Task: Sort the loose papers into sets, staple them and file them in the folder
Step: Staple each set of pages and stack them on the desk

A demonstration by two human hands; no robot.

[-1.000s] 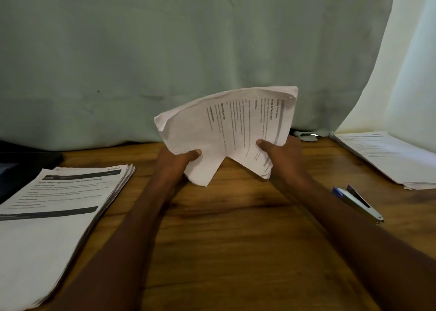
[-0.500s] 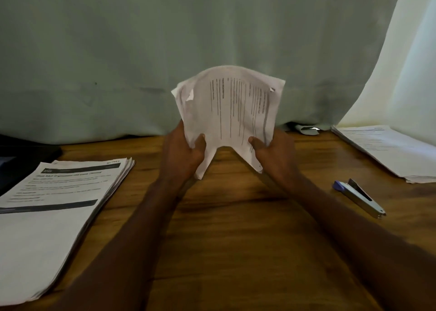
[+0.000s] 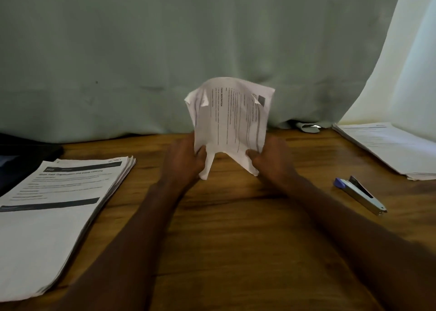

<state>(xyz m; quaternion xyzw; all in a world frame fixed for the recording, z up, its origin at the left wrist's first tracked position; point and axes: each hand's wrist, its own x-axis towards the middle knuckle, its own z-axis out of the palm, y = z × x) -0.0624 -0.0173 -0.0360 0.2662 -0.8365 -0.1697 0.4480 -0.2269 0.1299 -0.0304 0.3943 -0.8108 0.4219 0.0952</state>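
A set of printed papers [image 3: 230, 119] stands upright over the middle of the wooden table, bowed inward, its lower corners hanging just above the wood. My left hand [image 3: 185, 159] grips its left lower edge and my right hand [image 3: 271, 162] grips its right lower edge. A thick stack of printed papers [image 3: 56, 207] lies flat at the left. Another paper stack [image 3: 387, 148] lies at the far right. A silver stapler with a blue tip [image 3: 361, 194] lies on the table, to the right of my right forearm.
A pale green curtain [image 3: 165, 58] hangs along the back of the wooden table [image 3: 236, 240]. A dark object [image 3: 21, 155] sits at the far left behind the left stack. A small pale item [image 3: 309, 128] lies under the curtain hem at the back right.
Both hands have drawn closer together and turned the set more upright, so the sheets went from a wide fan to a narrow, bowed bundle. The stacks and stapler have not moved.
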